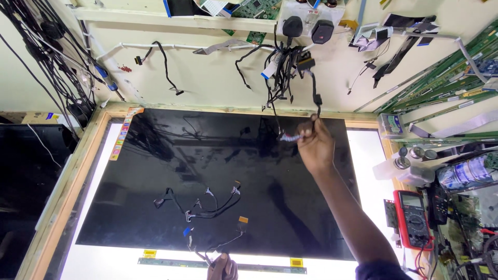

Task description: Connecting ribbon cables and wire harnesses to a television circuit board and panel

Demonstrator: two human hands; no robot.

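A large black display panel (155, 171) lies flat on a lit white table with a wooden frame (78, 166). My right hand (314, 144) reaches to the panel's far edge and grips a black cable (315, 93) that hangs from a bundle of wires on the wall. A small multicoloured connector (290, 138) sticks out by the fingers. My left hand (222, 267) sits at the bottom edge, its fingers closed on the end of a thin wire harness (207, 207) that is spread over the panel with several small connectors.
A red multimeter (412, 218) lies on the right next to bottles and tools. Circuit boards and long strips lean at the upper right (446, 83). Power plugs (306, 26) sit on the wall above. Another dark screen (26, 176) stands at the left. Cables hang at the upper left.
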